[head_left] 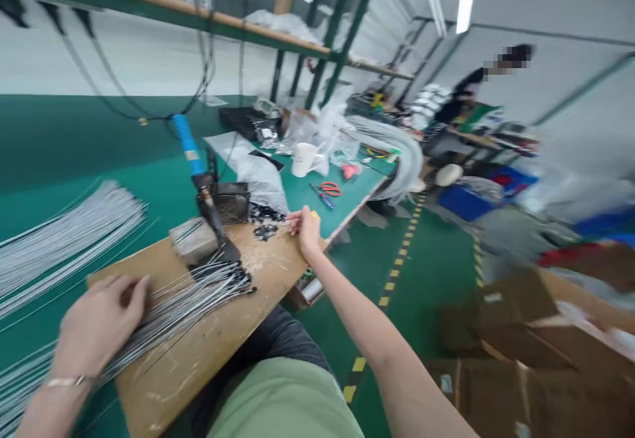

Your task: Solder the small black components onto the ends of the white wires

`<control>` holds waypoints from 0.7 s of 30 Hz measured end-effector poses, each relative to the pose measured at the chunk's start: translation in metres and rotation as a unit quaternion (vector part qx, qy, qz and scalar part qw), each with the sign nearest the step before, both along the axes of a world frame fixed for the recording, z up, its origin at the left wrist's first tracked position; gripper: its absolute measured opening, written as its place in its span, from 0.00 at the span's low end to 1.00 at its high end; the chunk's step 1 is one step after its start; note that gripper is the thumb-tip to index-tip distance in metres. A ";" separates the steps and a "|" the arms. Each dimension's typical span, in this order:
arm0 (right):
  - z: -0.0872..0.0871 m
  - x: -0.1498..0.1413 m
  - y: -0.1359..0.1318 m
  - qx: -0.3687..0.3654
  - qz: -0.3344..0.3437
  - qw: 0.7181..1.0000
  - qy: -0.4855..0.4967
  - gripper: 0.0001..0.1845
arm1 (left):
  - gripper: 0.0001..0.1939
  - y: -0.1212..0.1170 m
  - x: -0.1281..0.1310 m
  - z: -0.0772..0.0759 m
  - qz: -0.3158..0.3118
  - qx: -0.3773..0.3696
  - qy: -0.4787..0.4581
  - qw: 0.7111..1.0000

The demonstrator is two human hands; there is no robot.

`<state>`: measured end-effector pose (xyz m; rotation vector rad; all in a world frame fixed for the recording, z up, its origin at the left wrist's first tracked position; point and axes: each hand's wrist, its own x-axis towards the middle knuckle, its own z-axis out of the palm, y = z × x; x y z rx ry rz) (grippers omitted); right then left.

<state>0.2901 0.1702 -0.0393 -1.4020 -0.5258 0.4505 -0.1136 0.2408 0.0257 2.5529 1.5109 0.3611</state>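
My left hand (102,322) rests on a bundle of thin grey wires (188,296) lying across a wooden board (223,339), fingers curled over the strands. My right hand (305,226) reaches to the board's far edge beside a scatter of small black parts (265,223), fingers pinched together; what they hold is too small to make out. A soldering iron with a blue handle (191,150) stands in a holder behind the board, next to a small black fan (231,203) and a grey block (193,239).
Another large sheaf of grey wires (64,239) lies at the left on the green bench (59,160). A white mug (303,159), scissors (327,190) and plastic bags sit farther back. Cardboard boxes (520,332) stand at the right. A person (476,87) works in the distance.
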 end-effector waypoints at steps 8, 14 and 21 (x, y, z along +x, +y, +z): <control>-0.005 -0.003 -0.009 0.027 0.035 0.999 -0.001 0.39 | 0.35 -0.043 -0.023 -0.016 0.035 0.010 0.049 0.998; -0.004 -0.005 -0.016 0.008 0.065 0.998 -0.004 0.37 | 0.34 -0.089 -0.019 -0.035 0.003 0.113 0.148 0.983; 0.004 -0.010 -0.024 0.012 0.092 0.994 0.058 0.30 | 0.32 -0.093 -0.012 -0.024 0.036 0.081 0.138 0.986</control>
